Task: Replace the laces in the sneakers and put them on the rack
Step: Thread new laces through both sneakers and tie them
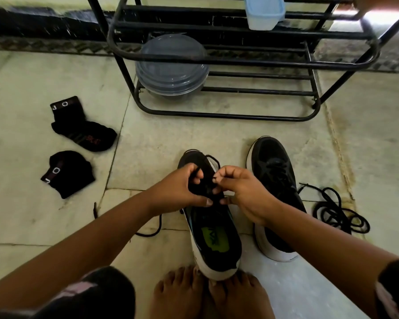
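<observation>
The near sneaker lies lengthwise toward the rack, toe pointing at it, heel at the bare feet. Left hand and right hand each pinch its black lace over the tongue.

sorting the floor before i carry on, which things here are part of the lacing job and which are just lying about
Part of the job:
- sneaker being laced, gripped by left hand and right hand
- second sneaker
- loose black lace
- black rack

Just lying about:
- two black socks
- grey round containers on the rack
- pale blue tub
</observation>
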A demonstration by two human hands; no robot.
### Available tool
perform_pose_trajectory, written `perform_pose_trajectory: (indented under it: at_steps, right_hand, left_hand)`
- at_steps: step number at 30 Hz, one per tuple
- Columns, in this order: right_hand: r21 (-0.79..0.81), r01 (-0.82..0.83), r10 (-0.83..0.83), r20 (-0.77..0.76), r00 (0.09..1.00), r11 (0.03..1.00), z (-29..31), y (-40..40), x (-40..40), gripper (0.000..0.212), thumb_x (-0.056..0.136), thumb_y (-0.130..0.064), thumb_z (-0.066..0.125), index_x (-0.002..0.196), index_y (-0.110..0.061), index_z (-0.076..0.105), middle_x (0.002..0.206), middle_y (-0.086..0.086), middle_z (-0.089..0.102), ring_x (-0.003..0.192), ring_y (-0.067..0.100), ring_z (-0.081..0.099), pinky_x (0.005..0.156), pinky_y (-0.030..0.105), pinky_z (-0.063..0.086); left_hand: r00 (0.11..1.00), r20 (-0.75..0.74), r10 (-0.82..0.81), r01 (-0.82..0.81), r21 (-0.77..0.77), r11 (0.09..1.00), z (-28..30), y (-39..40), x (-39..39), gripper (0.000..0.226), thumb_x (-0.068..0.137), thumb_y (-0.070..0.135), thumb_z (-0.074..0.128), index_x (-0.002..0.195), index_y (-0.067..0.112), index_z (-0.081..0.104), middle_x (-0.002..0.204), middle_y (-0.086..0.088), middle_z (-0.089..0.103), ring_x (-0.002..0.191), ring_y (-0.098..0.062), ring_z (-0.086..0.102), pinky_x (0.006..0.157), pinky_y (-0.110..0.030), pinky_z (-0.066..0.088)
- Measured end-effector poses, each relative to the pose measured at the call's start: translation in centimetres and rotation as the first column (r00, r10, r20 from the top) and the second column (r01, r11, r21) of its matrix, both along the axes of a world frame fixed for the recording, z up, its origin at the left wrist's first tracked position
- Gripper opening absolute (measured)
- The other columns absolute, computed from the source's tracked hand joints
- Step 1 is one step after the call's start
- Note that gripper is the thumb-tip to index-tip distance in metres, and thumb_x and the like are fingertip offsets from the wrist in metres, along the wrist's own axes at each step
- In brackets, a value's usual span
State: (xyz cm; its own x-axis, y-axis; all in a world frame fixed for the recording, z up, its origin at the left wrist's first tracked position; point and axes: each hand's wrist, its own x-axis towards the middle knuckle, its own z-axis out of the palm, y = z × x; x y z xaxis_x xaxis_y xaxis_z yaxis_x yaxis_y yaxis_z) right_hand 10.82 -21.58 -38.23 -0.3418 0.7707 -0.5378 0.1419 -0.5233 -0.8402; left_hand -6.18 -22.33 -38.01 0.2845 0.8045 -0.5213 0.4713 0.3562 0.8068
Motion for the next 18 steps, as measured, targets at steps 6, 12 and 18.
perform_pose_trajectory:
  at_steps: [6, 12, 18]
  right_hand:
    - [-0.059, 0.252, -0.253, -0.417, 0.873, 0.966, 4.1, 1.8, 1.5, 0.027, 0.098, -0.005, 0.036, 0.077, -0.010, 0.051, 0.076, 0.007, 0.058, 0.080, 0.023, 0.063, 0.077, 0.037, 0.053]
    - [0.142, 0.159, -0.147, -0.095, 0.985, 0.977, 7.5, 3.5, 2.9, 0.022, 0.098, -0.013, 0.036, 0.080, -0.011, 0.049, 0.067, 0.003, 0.048, 0.041, 0.007, 0.034, 0.037, 0.019, 0.028]
    - [-0.276, -0.765, 0.753, 0.538, 0.379, 0.582, 5.5, 1.0, 4.2, 0.027, 0.095, -0.028, 0.053, 0.088, -0.005, 0.066, 0.062, -0.002, 0.053, 0.051, 0.011, 0.045, 0.047, 0.018, 0.037]
  left_hand:
    - [0.998, -0.061, 0.008, -0.005, 0.060, 0.998, -0.2, -0.5, 0.1, 0.036, 0.074, 0.011, 0.078, 0.089, 0.021, 0.047, 0.087, 0.003, 0.048, 0.080, -0.011, 0.050, 0.075, -0.035, 0.053]
    - [0.995, -0.094, 0.044, -0.032, 0.129, 0.991, -0.3, -1.3, 0.0, 0.034, 0.076, 0.009, 0.074, 0.084, 0.024, 0.045, 0.084, 0.005, 0.048, 0.071, -0.008, 0.045, 0.060, -0.019, 0.042]
    - [0.995, -0.054, 0.088, -0.083, 0.080, 0.993, -0.3, -1.5, 0.0, 0.031, 0.075, 0.005, 0.075, 0.088, 0.017, 0.050, 0.089, 0.000, 0.054, 0.075, -0.008, 0.053, 0.065, -0.026, 0.049]
